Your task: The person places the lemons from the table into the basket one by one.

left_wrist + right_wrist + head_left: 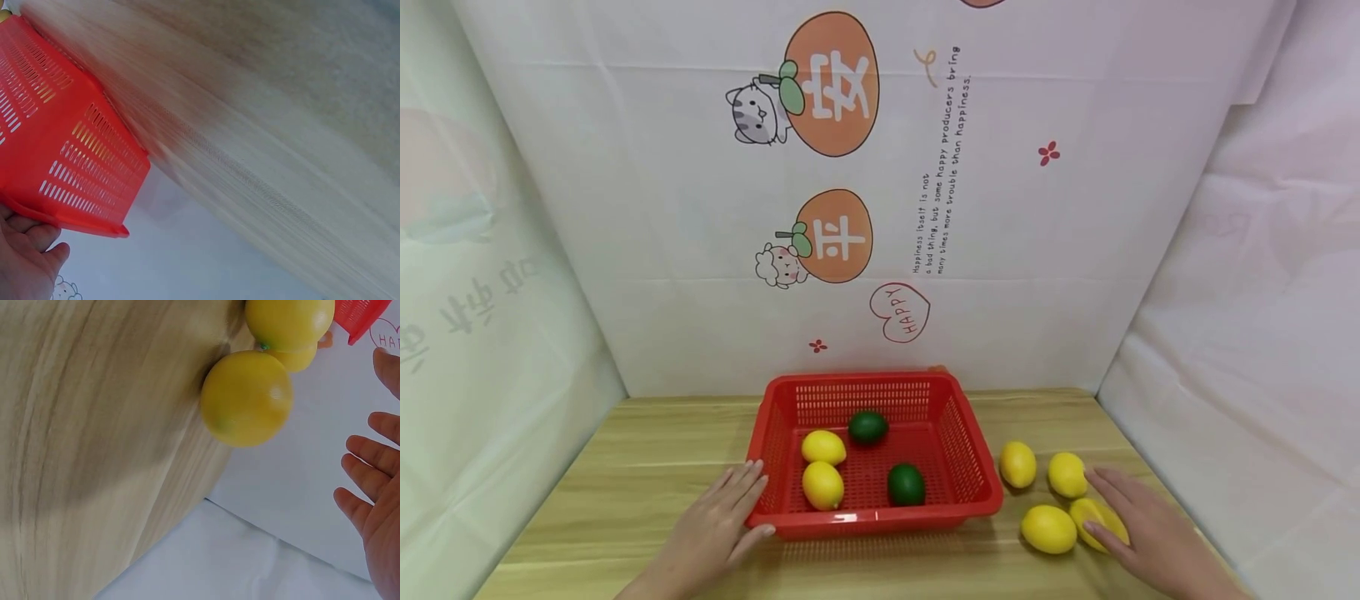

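Observation:
A red plastic basket (887, 520) with slotted sides holds two yellow lemons (823, 487) and two dark green oval fruits (906, 485). My left hand (709, 527) touches its left rim with fingers extended, the thumb near the front corner; in the left wrist view the fingertips (44, 236) meet the rim from outside. To the right of the basket, several yellow lemons (1048, 529) lie grouped on the table. Above the nearest right-hand yellow fruit (1093, 518) is my right hand (1150, 531), partly covering it. Its fingers are spread, and the right wrist view shows them apart from the lemons (247, 399).
A wood-grain tabletop (617, 475) lies under everything. White printed sheets (1000, 250) stand as a wall behind the basket and along the left and right sides, close to the right hand.

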`<move>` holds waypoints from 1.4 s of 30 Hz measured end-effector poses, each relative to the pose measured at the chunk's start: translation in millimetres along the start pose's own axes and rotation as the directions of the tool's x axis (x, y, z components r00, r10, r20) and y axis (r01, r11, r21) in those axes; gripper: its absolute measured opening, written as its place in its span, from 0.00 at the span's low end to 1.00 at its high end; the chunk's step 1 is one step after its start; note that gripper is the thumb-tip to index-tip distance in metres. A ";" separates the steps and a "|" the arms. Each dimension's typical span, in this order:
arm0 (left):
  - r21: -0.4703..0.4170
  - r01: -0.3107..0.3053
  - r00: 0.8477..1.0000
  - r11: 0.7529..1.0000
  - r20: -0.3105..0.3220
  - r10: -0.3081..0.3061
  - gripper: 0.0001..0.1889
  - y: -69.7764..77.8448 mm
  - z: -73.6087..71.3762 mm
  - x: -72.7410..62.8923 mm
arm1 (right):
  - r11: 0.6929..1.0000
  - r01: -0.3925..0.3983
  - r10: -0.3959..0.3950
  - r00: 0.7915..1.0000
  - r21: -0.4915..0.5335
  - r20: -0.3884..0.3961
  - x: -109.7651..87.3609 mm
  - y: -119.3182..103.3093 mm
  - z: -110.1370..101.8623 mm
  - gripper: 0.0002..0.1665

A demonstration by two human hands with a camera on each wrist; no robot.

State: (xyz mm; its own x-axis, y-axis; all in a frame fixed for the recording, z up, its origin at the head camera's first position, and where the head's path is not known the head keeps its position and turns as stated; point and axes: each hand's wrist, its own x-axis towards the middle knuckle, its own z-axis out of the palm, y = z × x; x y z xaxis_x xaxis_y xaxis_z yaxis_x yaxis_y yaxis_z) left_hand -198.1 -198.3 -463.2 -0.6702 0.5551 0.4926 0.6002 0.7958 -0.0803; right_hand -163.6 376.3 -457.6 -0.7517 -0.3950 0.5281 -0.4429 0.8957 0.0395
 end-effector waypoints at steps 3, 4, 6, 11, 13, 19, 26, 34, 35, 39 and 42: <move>-0.001 0.000 1.000 1.000 0.006 0.000 0.34 -0.1 0.0 0.0 | 1.000 0.012 -0.012 1.000 -0.002 0.000 -1.6 0.6 0.4 0.38; 0.002 -0.001 1.000 1.000 0.008 0.001 0.34 -0.4 0.4 0.0 | 1.000 0.014 -0.014 1.000 -0.001 0.002 -2.6 1.0 0.5 0.38; 0.005 -0.004 1.000 1.000 0.008 0.004 0.34 -1.1 1.6 -0.3 | 1.000 0.014 -0.014 1.000 0.004 0.007 -4.3 1.2 0.9 0.38; 0.001 -0.022 1.000 1.000 -0.017 0.022 0.33 -2.4 2.4 -1.0 | 1.000 0.015 -0.015 1.000 0.000 0.017 -8.2 2.1 5.6 0.38; 0.001 -0.025 0.999 1.000 -0.022 0.025 0.33 -2.5 1.6 -1.0 | 1.000 0.016 -0.016 1.000 -0.002 0.018 -9.5 2.8 8.1 0.38; -0.001 -0.013 1.000 1.000 0.004 0.013 0.33 -0.9 -2.1 -0.1 | 0.999 -0.046 0.044 0.996 0.017 0.077 -12.8 3.8 14.0 0.39; -0.009 0.011 0.999 1.000 0.034 -0.011 0.33 0.8 -2.5 0.9 | 0.991 -0.131 0.124 0.972 0.023 0.200 -14.3 4.7 16.7 0.40; 0.002 0.005 1.000 1.000 0.025 -0.005 0.34 -0.5 0.3 0.1 | 0.987 -0.152 0.136 0.961 0.048 0.240 -16.6 7.0 20.1 0.41; 0.003 0.005 1.000 1.000 0.025 -0.006 0.34 -0.7 0.5 0.2 | 0.988 -0.147 0.131 0.963 0.053 0.236 -16.5 7.1 20.4 0.41; 0.003 0.006 1.000 1.000 0.031 -0.007 0.34 -0.8 -0.1 0.6 | 0.989 -0.135 0.119 0.967 0.057 0.226 -15.3 6.9 22.8 0.41; 0.000 0.006 0.999 1.000 0.035 -0.006 0.33 -0.4 -1.3 0.8 | 0.990 -0.131 0.115 0.967 0.056 0.229 -14.1 6.8 24.9 0.41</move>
State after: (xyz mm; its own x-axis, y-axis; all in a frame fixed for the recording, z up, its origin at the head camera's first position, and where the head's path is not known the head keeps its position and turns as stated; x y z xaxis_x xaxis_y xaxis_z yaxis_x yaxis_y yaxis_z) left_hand -198.3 -198.4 -461.6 -0.6882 0.5588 0.4628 0.5964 0.7989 -0.0777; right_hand -168.2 382.9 -485.9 -0.8894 -0.3258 0.3208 -0.3673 0.9269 -0.0769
